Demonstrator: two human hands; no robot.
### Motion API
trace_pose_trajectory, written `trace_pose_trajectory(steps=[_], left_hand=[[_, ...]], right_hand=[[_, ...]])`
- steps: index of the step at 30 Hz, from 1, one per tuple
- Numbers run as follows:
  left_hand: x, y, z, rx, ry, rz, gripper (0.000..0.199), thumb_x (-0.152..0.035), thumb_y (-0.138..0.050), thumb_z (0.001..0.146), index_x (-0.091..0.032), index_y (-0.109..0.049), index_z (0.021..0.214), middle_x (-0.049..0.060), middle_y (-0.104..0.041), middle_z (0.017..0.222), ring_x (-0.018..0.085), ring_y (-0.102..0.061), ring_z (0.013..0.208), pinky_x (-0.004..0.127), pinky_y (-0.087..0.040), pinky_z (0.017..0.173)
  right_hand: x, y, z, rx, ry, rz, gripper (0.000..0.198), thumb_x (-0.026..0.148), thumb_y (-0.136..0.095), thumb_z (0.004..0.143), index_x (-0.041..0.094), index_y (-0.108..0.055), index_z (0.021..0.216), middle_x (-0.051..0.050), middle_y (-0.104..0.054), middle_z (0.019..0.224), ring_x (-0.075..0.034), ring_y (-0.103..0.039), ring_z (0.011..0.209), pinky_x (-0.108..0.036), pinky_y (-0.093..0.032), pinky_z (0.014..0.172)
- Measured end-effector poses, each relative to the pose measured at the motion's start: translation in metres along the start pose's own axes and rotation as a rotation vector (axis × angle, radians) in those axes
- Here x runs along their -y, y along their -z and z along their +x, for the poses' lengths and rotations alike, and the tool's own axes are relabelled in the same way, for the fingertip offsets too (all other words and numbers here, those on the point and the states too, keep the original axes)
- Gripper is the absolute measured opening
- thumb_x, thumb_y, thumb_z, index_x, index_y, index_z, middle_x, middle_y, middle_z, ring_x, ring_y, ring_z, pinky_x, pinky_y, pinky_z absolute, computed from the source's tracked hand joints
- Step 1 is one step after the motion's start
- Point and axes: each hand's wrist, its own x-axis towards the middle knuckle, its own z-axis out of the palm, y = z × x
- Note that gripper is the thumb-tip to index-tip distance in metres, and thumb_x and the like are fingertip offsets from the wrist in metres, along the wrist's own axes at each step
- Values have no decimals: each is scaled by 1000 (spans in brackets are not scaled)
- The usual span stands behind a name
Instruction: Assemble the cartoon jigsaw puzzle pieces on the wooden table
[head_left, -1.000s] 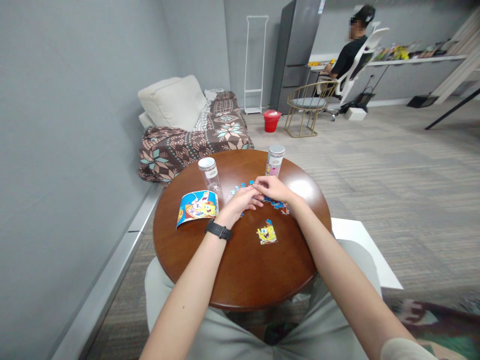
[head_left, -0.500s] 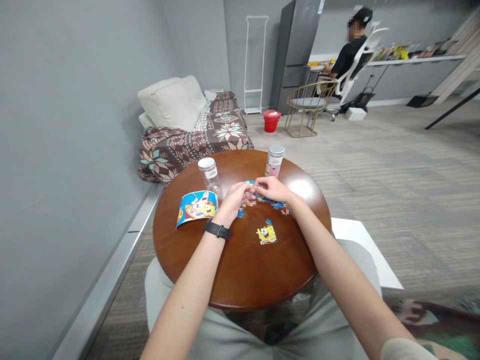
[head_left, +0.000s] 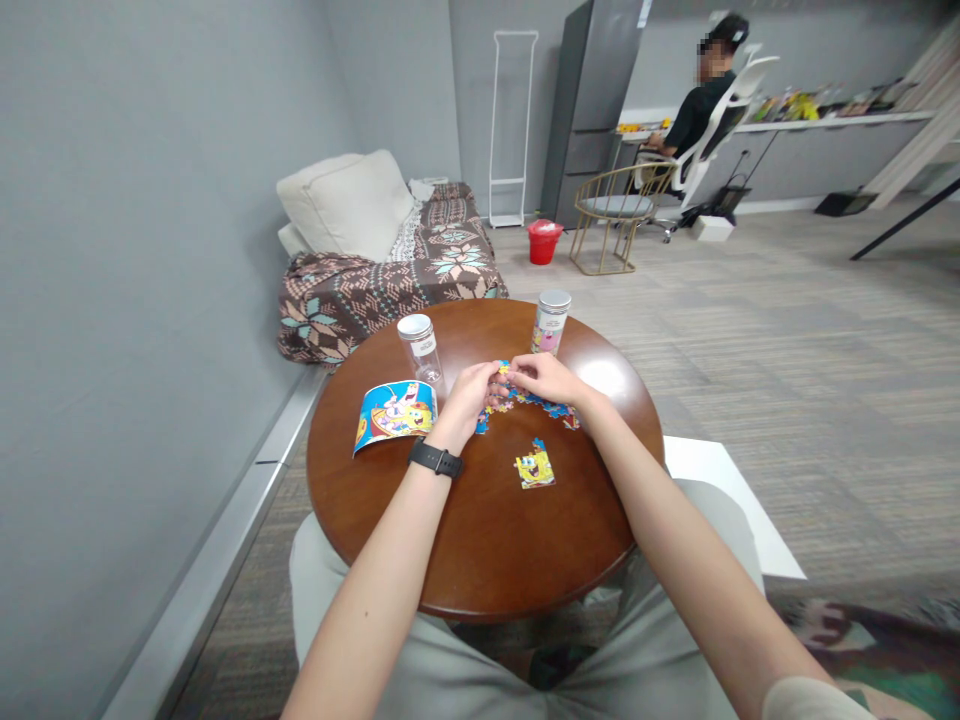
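Note:
My left hand (head_left: 472, 390) and my right hand (head_left: 546, 377) meet over loose jigsaw pieces (head_left: 559, 410) at the middle of the round table. Between the fingertips a small blue and yellow jigsaw piece (head_left: 504, 367) shows, and both hands are closed on it in a pinch. Fingers partly hide the pile underneath. Closer to me lies a joined yellow cartoon section (head_left: 535, 468), with a blue piece at its top edge. Left of my left hand rests a curled picture sheet (head_left: 396, 412) with cartoon figures.
On the brown table (head_left: 480, 545) stand a clear jar (head_left: 422, 350) at back left and a printed jar (head_left: 551, 322) behind my right hand. Beyond are a covered couch (head_left: 390, 290), a red bucket (head_left: 543, 243), a gold chair (head_left: 615, 208) and a seated person (head_left: 697, 110).
My fingers have shifted slightly around the small piece, and more of it shows between them. The jars, sheet and joined section stay where they were.

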Motion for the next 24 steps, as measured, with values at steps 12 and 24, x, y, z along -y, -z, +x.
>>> trace_pose_trajectory(steps=[12,24], left_hand=[[-3,-1,-3,-6,-17,80,10,-10,-55,80,-13,-56,70,-3,-53,57,5,-48,45,17,-34,41],[-1,-4,-5,61,81,149,12,-18,-57,81,-13,-57,70,-2,-53,61,5,-50,45,17,-33,40]], right_hand=[[0,-1,0,5,-6,0,38,48,-51,86,14,-59,70,1,-54,60,-10,-44,57,-23,-32,56],[-4,-1,1,6,5,-22,32,40,-50,86,13,-62,74,0,-55,62,-11,-45,58,-23,-33,57]])
